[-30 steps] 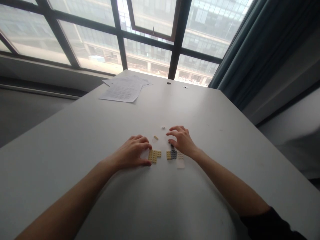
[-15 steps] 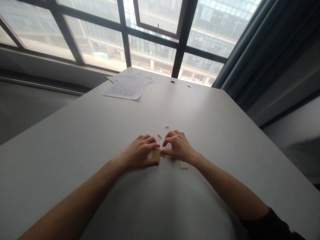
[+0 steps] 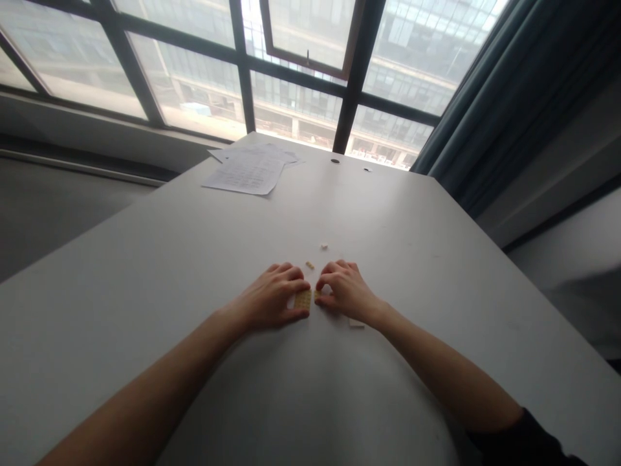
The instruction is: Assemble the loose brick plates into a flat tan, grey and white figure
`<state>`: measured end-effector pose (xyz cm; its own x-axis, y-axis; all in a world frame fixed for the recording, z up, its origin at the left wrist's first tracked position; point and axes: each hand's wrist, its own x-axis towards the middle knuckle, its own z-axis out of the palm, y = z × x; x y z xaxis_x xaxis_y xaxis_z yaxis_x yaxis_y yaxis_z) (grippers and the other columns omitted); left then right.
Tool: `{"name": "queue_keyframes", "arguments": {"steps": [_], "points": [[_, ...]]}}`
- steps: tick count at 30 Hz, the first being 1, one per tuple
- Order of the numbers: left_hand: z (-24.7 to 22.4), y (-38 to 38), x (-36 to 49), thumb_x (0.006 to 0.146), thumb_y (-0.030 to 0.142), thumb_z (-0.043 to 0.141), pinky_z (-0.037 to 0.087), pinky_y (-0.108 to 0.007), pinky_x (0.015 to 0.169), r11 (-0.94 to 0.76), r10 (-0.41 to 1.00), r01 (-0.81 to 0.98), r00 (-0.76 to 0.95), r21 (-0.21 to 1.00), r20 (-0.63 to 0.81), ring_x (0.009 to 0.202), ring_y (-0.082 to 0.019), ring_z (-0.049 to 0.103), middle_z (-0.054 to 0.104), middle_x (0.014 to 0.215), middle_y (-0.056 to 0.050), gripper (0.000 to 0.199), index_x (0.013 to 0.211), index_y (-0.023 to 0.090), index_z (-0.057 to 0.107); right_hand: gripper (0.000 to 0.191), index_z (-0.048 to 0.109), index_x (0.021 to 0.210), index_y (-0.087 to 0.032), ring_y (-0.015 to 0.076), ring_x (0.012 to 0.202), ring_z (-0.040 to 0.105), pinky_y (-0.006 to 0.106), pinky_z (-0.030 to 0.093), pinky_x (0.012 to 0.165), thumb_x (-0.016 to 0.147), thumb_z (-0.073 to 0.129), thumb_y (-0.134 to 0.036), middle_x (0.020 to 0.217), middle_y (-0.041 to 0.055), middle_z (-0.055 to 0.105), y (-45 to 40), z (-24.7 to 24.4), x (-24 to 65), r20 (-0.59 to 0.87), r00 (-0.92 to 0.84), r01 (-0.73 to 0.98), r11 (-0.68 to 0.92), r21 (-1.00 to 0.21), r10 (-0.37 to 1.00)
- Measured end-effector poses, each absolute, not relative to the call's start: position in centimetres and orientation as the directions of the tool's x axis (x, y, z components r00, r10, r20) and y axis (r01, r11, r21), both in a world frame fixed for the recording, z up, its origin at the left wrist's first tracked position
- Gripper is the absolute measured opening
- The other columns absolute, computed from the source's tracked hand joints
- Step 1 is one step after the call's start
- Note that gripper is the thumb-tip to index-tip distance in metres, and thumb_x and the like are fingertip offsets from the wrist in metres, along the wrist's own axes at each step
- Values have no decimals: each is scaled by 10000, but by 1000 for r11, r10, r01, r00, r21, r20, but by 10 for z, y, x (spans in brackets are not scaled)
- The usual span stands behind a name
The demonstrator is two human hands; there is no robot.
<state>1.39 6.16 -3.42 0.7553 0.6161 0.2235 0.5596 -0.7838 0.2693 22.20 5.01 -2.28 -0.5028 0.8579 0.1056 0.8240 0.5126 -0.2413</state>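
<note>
My left hand [image 3: 277, 294] grips a tan studded block [image 3: 303, 299] between thumb and fingers on the white table. Just right of it, my right hand [image 3: 343, 289] pinches a small yellowish piece [image 3: 317, 295] between thumb and index finger. A narrow gap separates the two pieces. A small tan piece [image 3: 310, 265] lies above the gap, and a tiny pale piece [image 3: 325, 246] is a bit farther off. Under my right wrist, a flat pale piece [image 3: 356, 323] is partly covered.
Printed papers [image 3: 247, 171] lie at the far left of the white table [image 3: 194, 239]. Two small round fittings [image 3: 335, 161] are near its far edge. Windows stand behind the table, with a dark curtain [image 3: 466, 123] on the right.
My right thumb and index finger have closed on the small yellowish piece, with the fingertips lower than before. My left hand stays nearly still on the studded block.
</note>
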Motion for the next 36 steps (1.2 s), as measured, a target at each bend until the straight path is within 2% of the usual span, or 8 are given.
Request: {"name": "queue_keyframes", "arguments": {"steps": [9, 13, 16, 18, 22, 26, 31, 36], "points": [[-35, 64, 8, 757, 449, 652, 390, -382, 878, -777, 628, 586, 749, 232, 211, 960, -235, 533, 606, 997, -50, 330, 1022, 253, 640, 122, 720, 851, -227, 233, 1004, 517, 388, 317, 889, 763, 696, -308, 982, 52, 653, 51, -17, 219, 80, -454, 869, 461, -178, 887], [-35, 68, 8, 706, 619, 647, 377, -408, 915, -739, 674, 633, 700, 231, 236, 1038, -268, 509, 583, 1134, -88, 615, 1180, 234, 567, 129, 718, 863, -225, 233, 1016, 517, 386, 317, 891, 775, 678, -311, 982, 58, 652, 51, -16, 219, 74, -441, 877, 447, -176, 894], [-35, 71, 16, 763, 686, 533, 341, -441, 964, -711, 703, 669, 664, 217, 255, 1152, -298, 455, 508, 1306, -114, 727, 1321, 227, 455, 127, 719, 862, -224, 233, 1015, 518, 385, 318, 892, 780, 670, -307, 980, 59, 654, 51, -17, 219, 79, -432, 881, 439, -178, 899], [-37, 73, 23, 815, 685, 450, 315, -456, 982, -706, 707, 683, 668, 187, 231, 1206, -313, 422, 487, 1350, -117, 703, 1338, 216, 440, 117, 722, 852, -225, 231, 999, 523, 382, 321, 886, 785, 664, -302, 968, 57, 657, 51, -18, 219, 89, -424, 882, 433, -184, 901], [-37, 76, 30, 860, 665, 385, 289, -450, 995, -737, 676, 654, 715, 172, 180, 1226, -305, 428, 547, 1311, -94, 606, 1239, 218, 539, 114, 726, 831, -228, 229, 991, 527, 379, 322, 875, 798, 649, -306, 958, 56, 661, 51, -20, 219, 109, -418, 880, 432, -195, 902], [-31, 74, 25, 851, 639, 450, 280, -414, 1005, -779, 622, 574, 760, 253, 187, 1214, -258, 466, 622, 1225, -36, 499, 1145, 270, 614, 117, 726, 846, -232, 232, 1000, 525, 381, 315, 878, 793, 643, -295, 968, 55, 659, 51, -20, 219, 112, -421, 880, 435, -190, 900], [-26, 70, 23, 806, 628, 542, 270, -413, 1026, -799, 575, 502, 798, 331, 178, 1198, -244, 497, 670, 1145, -12, 443, 1082, 300, 657, 153, 725, 846, -224, 229, 1001, 525, 383, 308, 875, 832, 595, -303, 970, 66, 659, 50, -19, 219, 111, -421, 880, 435, -190, 900], [-21, 74, 19, 785, 592, 596, 333, -381, 1010, -746, 646, 507, 708, 431, 285, 1162, -233, 523, 658, 1162, -41, 464, 1095, 250, 653, 147, 722, 878, -226, 231, 1019, 517, 379, 303, 874, 824, 615, -311, 990, 61, 655, 50, -17, 219, 88, -421, 883, 430, -188, 903]]}}
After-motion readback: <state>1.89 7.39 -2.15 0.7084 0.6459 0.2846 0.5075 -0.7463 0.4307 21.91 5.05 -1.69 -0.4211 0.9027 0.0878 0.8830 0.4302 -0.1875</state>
